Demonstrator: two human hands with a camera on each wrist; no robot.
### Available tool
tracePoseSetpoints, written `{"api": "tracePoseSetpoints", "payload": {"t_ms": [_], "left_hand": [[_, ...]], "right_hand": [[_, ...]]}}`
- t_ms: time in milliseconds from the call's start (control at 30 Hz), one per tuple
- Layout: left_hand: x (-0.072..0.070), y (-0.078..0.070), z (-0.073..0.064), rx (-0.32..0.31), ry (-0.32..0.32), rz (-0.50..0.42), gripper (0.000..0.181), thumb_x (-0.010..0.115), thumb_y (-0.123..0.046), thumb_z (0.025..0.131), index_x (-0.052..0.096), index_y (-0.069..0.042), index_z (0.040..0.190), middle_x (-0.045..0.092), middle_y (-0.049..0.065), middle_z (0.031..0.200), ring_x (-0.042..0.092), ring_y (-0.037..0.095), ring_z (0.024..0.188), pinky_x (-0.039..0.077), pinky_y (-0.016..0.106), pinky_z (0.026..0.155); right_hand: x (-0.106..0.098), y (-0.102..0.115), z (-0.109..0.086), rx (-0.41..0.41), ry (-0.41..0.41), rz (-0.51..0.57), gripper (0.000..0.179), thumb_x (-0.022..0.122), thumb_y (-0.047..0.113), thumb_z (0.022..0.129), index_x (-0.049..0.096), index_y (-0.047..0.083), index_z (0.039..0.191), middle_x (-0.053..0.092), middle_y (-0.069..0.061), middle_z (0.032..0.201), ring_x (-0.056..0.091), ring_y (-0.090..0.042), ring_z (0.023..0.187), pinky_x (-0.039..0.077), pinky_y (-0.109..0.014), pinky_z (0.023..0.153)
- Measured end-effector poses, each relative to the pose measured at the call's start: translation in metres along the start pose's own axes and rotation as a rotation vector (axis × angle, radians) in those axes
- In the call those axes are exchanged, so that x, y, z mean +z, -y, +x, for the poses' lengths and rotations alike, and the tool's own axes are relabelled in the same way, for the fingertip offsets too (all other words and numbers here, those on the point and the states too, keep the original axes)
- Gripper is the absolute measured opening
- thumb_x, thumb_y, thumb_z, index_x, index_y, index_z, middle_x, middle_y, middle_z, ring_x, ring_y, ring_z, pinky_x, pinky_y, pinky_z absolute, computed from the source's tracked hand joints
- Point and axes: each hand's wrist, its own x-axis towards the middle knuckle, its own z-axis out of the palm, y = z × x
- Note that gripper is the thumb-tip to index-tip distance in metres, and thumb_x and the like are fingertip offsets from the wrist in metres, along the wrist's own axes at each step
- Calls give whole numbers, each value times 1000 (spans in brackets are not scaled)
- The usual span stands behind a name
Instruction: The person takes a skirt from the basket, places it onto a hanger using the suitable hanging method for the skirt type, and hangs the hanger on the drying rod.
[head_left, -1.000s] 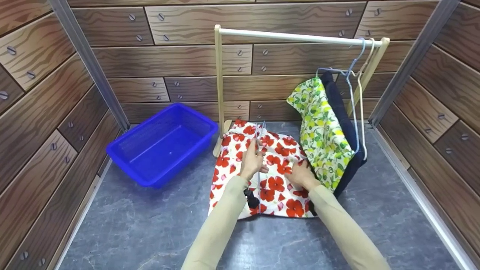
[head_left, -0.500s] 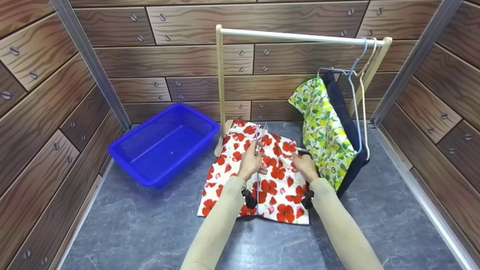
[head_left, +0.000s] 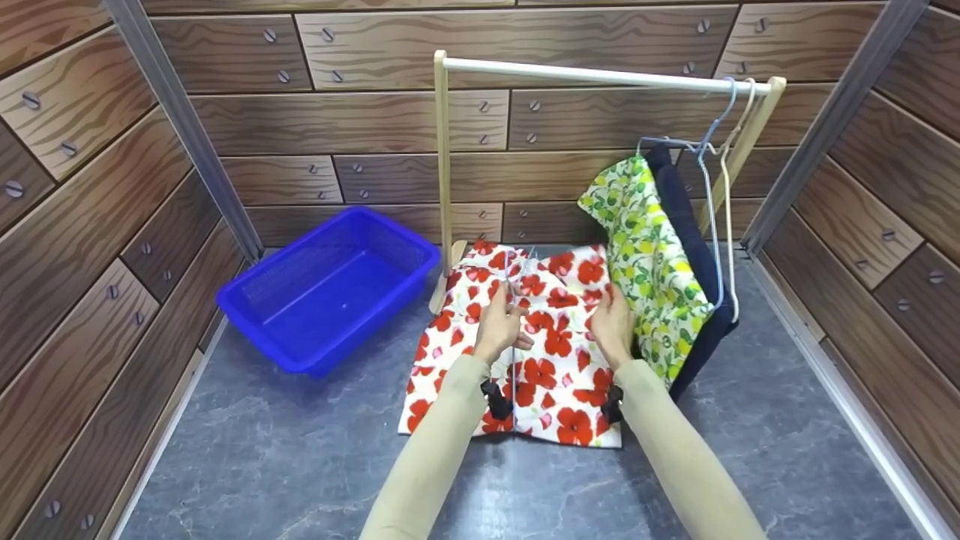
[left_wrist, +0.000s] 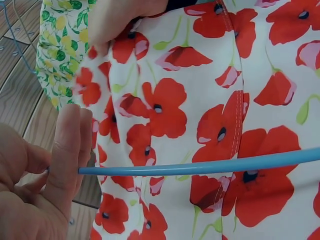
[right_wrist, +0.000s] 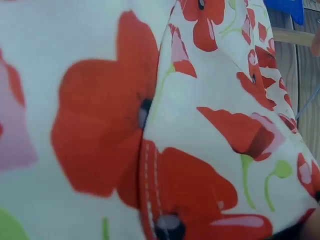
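Observation:
A white garment with red poppies (head_left: 559,367) lies spread on the floor between my hands. Across it runs the long straight bar of a blue hanger (left_wrist: 210,167), standing above the cloth. My left hand (head_left: 499,322) holds this bar between thumb and fingers, as the left wrist view shows. At the garment's right edge my right hand (head_left: 613,326) grips the cloth, thumb on top; most of its fingers are hidden. The right wrist view is filled by the poppy cloth (right_wrist: 200,125) with its stitched seam, and only a bit of the hand shows at the lower right corner.
A wooden rack with a white rail (head_left: 600,73) stands behind. From its right end hang a lemon-print garment (head_left: 649,255) and a dark navy one (head_left: 682,217) on hangers, close beside my right hand. A blue basket (head_left: 300,360) sits at the left.
My right hand has gone from the middle right of the garment to its right edge, then up and away, spreading the upper right part outward. The left hand stays on the hanger.

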Motion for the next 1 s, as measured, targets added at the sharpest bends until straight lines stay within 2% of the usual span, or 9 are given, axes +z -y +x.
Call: {"api": "tracePoseSetpoints", "payload": {"t_ms": [100, 267, 400, 500, 600, 733, 867, 933, 1000], "left_hand": [[0, 1, 1, -17, 11, -5, 24, 40, 0, 101, 49, -17, 115, 68, 20, 109, 66, 23, 46, 57, 54, 57], [0, 2, 1, -22, 25, 13, 23, 42, -1, 100, 49, -17, 116, 69, 18, 108, 66, 24, 46, 57, 56, 60], [-1, 1, 0, -1, 19, 33, 23, 43, 0, 100, 49, -17, 114, 70, 16, 106, 67, 25, 47, 57, 56, 58], [-2, 0, 0, 6, 17, 40, 23, 44, 0, 100, 49, -17, 113, 71, 16, 106, 67, 25, 47, 57, 56, 58], [-2, 0, 0, 12, 14, 40, 24, 43, 1, 99, 49, -17, 114, 70, 16, 106, 66, 24, 46, 57, 56, 58], [-1, 0, 0, 28, 12, 36, 25, 42, 2, 98, 48, -15, 116, 70, 16, 105, 67, 24, 46, 57, 54, 56], [0, 0, -1, 16, 14, 31, 24, 42, 1, 99, 48, -15, 116, 70, 15, 102, 67, 24, 46, 57, 55, 56], [0, -1, -1, 10, 21, 35, 24, 43, 0, 100, 48, -16, 117, 69, 14, 101, 66, 24, 45, 57, 56, 56], [-1, -2, 0, 17, 36, 52, 24, 43, 0, 100, 47, -16, 118, 70, 14, 101, 66, 23, 45, 56, 56, 56]], "right_hand": [[-2, -4, 2, 103, 45, 1, 34, 44, 21, 100, 57, 0, 123, 62, -20, 116, 58, -32, 99, 48, -40, 85], [-5, -2, 11, 233, 141, 85, 46, 55, 42, 96, 61, 0, 114, 61, -13, 104, 55, -24, 91, 45, -33, 81], [-1, 3, 16, 133, 155, 93, 39, 53, 41, 99, 56, 7, 79, 46, 2, 66, 42, -14, 60, 36, -27, 59], [2, 8, 17, -19, 54, 89, 42, 52, 33, 102, 43, 13, 66, 33, 5, 55, 32, -13, 50, 31, -28, 52], [3, 13, 16, -98, -101, 103, 40, 50, 30, 103, 45, 13, 67, 36, 2, 59, 35, -16, 54, 32, -29, 57], [3, 13, 17, -51, -190, 104, 38, 44, 28, 105, 50, 5, 76, 45, -9, 69, 41, -25, 64, 35, -34, 66], [4, 7, 15, -13, -39, 12, 34, 42, 22, 104, 53, -2, 125, 58, -25, 116, 56, -37, 106, 45, -45, 96], [7, 5, 13, -68, 29, -100, 52, 47, 17, 101, 35, -6, 146, 41, -30, 144, 42, -41, 132, 33, -50, 113], [10, 4, 8, -169, 80, -215, 60, 55, 14, 96, 32, -11, 146, 33, -32, 150, 34, -45, 138, 28, -54, 116]]}}
